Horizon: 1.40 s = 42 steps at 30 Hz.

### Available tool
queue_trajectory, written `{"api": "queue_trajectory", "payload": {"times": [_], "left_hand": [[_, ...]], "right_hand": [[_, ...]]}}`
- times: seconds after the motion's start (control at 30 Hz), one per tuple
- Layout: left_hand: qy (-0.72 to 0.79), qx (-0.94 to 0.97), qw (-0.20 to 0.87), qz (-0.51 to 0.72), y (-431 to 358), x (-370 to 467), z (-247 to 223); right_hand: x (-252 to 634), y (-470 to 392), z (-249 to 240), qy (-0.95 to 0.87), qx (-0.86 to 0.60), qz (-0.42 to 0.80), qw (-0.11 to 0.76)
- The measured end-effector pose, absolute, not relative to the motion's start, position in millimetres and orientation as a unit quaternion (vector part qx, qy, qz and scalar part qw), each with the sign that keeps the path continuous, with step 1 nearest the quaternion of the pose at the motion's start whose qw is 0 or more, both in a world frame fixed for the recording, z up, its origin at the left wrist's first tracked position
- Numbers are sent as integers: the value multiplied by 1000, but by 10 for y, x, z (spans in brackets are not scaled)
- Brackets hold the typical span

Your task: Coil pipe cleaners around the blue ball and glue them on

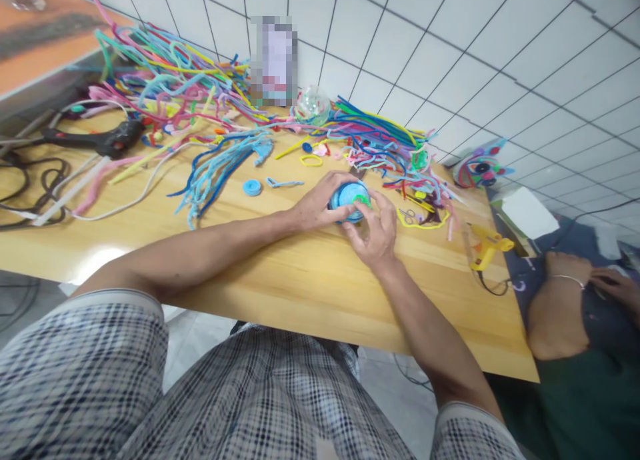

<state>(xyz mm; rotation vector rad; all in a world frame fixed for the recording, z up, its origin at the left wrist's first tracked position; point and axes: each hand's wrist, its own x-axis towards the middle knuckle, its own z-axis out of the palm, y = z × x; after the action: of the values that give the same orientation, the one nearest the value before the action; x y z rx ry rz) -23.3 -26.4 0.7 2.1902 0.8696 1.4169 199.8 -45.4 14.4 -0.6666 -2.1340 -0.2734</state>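
A round blue craft piece [346, 195], which looks coiled from pipe cleaners, sits between my two hands above the table's middle. My left hand [320, 203] wraps its left side, thumb across the front. My right hand [377, 230] grips it from the right, with a fingertip on a small green piece [361, 199] at its top. The underside is hidden by my fingers. Left of my hands lie a small blue coil [251, 187] and a short twisted blue pipe cleaner [284, 183]. Beyond them is a bunch of blue pipe cleaners [225, 160].
A black glue gun [100, 139] with cables lies at the left, a yellow glue gun [487, 247] at the right edge. Colourful pipe cleaners [175, 80] pile along the tiled wall. Small scissors [410, 216] lie right of my hands. Another person's arm [560, 307] is at the far right.
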Motion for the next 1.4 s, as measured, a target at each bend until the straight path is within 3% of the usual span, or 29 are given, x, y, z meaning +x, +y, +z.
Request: {"api": "queue_trajectory", "payload": {"times": [0.2,0.53,1.4], "left_hand": [[331,772,200,504,-316,-234,62],[334,768,202,508,-309,-232,50],[334,759,199,522,-287,-209,11]], "right_hand": [[2069,-440,142,-828,-302,-73,467],[2063,-405,116,-841,-317,-115,423],[2066,-389,125,-840,-304,-131,430]]}}
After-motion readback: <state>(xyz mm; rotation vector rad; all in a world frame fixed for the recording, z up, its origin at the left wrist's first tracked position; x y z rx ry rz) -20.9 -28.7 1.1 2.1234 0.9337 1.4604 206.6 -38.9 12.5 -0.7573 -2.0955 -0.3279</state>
